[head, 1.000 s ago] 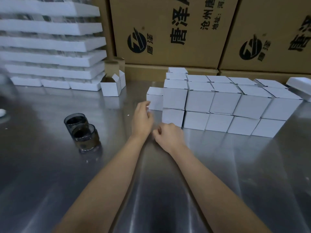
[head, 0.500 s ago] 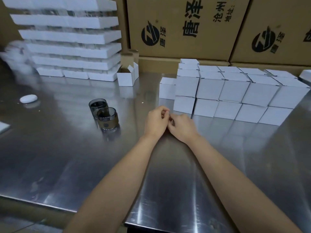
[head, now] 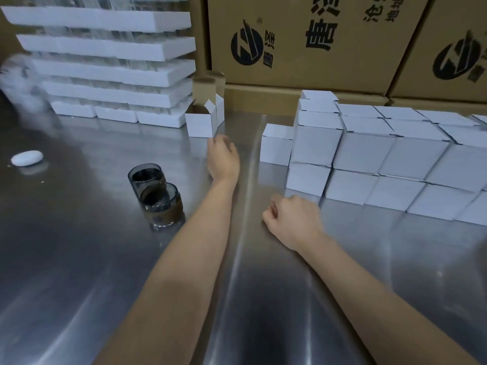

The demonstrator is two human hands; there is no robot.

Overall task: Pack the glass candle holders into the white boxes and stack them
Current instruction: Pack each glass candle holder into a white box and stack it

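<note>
Whereas both hands meet at the table centre half a second earlier, they are now apart. The left hand (head: 222,159) is advanced to a position just short of the open white box (head: 199,125) and does not touch it. Its fingers are loosely bent and grasp nothing. The right hand (head: 292,219) rests on the steel table (head: 79,259) near the front of the stack of closed white boxes (head: 363,154). Its fingers are clenched into a fist, with nothing visible inside.

The two glass candle holders (head: 160,204) stand upright and touching each other, to the left of the left forearm, unpacked and untouched. The open white box stands with flaps raised beside the foam trays (head: 105,88), well apart from the stack.

Assessment: a new packing cycle is beginning. The left hand is probably fetching the empty box. A holder must then be inserted, the flaps closed, and the box added to the stack. Two holders remain on the table to be packed.
</note>
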